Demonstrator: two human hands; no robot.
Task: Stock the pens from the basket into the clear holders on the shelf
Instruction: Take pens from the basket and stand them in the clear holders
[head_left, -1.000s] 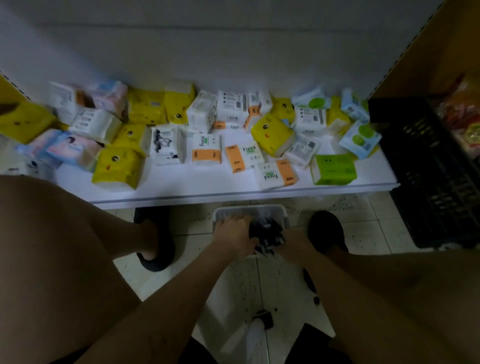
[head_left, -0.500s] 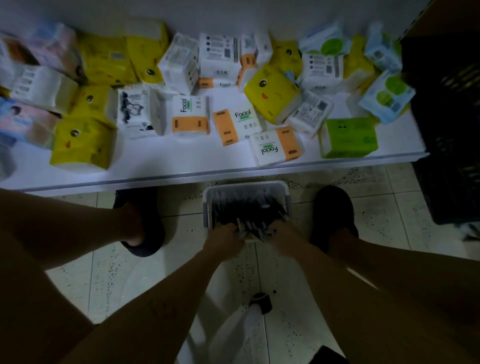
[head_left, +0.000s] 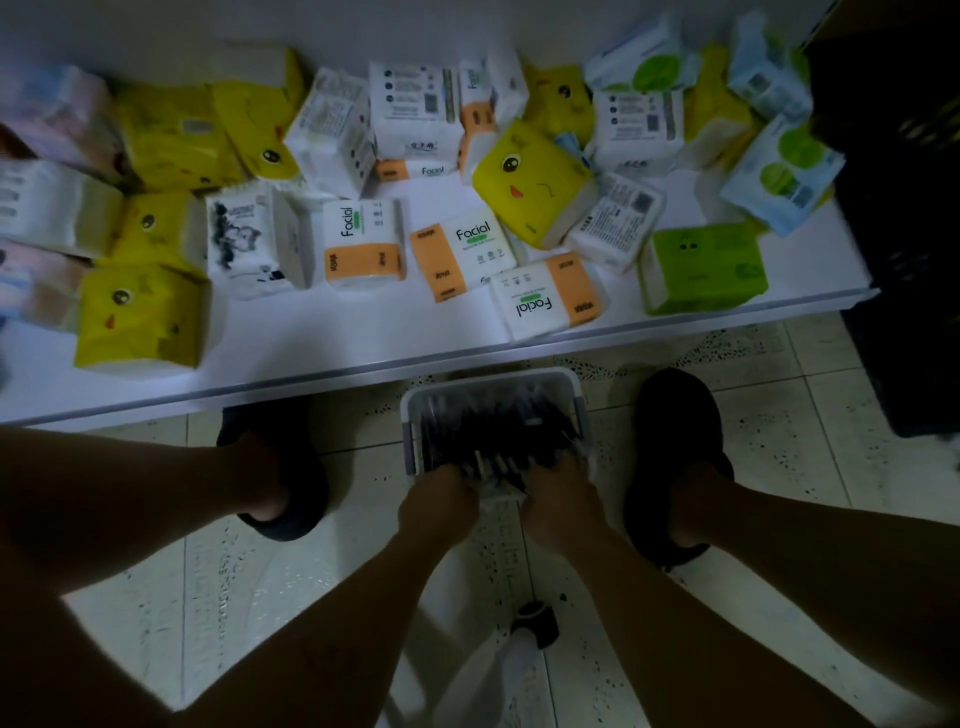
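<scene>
Since a second ago both hands have slid from the middle of the white basket back to its 6 o'clock rim. Left hand and right hand sit side by side, fingers buried among the dark wrapped pens; dimness and blur hide whether they clasp any. That basket stands on the tiled floor between two dark slippers. At 12 o'clock a white shelf carries scattered tissue packs; at 3 o'clock stands a black crate.
</scene>
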